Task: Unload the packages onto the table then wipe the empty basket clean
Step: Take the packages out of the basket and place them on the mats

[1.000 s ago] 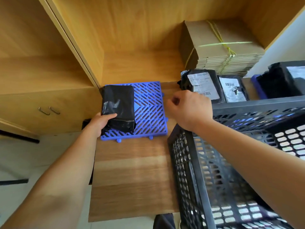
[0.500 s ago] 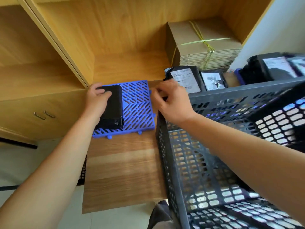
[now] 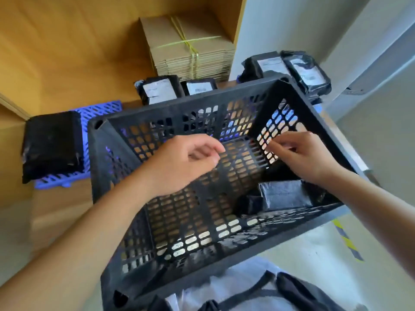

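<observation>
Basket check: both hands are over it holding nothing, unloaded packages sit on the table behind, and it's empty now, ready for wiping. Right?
Not quite. The head view shows the basket isn't empty: a black package lies in its near right corner. The rest holds: the left hand and right hand hold nothing above it, and unloaded packages sit on the table behind.

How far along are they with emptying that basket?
Most of it looks done: several black packages already lie outside the basket, one on the blue mat and labelled ones behind the basket. At least one dark package is left inside. Both the left hand and right hand hover over the basket, holding nothing. Wiping has not begun; no cloth is visible.
</observation>
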A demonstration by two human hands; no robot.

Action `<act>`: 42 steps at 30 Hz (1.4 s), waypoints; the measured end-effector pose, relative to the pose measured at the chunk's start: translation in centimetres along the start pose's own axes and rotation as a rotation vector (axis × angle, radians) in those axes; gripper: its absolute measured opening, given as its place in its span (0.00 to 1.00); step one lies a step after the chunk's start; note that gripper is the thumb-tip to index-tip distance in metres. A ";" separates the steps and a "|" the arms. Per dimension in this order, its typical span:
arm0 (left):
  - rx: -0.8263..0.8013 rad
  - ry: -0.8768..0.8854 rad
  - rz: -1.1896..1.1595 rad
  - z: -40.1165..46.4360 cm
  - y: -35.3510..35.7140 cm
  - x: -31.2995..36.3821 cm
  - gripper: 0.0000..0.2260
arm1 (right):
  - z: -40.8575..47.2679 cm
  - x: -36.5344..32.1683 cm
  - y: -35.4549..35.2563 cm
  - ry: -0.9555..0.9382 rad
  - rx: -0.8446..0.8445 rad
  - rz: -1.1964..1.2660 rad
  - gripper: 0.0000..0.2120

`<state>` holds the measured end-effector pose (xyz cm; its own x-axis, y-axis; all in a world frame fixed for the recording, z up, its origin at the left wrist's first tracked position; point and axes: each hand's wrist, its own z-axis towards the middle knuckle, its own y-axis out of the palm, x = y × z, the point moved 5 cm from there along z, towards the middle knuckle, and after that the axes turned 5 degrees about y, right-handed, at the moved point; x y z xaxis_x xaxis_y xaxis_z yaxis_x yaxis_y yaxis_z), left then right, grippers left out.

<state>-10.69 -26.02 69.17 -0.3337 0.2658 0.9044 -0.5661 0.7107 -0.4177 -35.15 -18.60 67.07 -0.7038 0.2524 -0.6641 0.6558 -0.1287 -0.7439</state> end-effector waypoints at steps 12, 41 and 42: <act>-0.316 -0.081 0.528 4.8 14.8 1.7 0.39 | -1.3 6.7 -2.1 -0.105 0.022 0.091 0.12; -0.294 -0.212 0.702 6.8 16.2 2.0 0.31 | -1.8 6.4 -1.1 -0.089 -0.072 0.028 0.11; -0.274 -0.244 0.647 6.5 14.9 2.2 0.31 | -1.8 6.3 -1.4 -0.093 -0.059 0.056 0.11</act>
<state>-24.77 -19.07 64.38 -0.7127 0.5567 0.4268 -0.0021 0.6067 -0.7949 -40.00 -15.06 64.01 -0.6857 0.1563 -0.7109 0.7081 -0.0828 -0.7012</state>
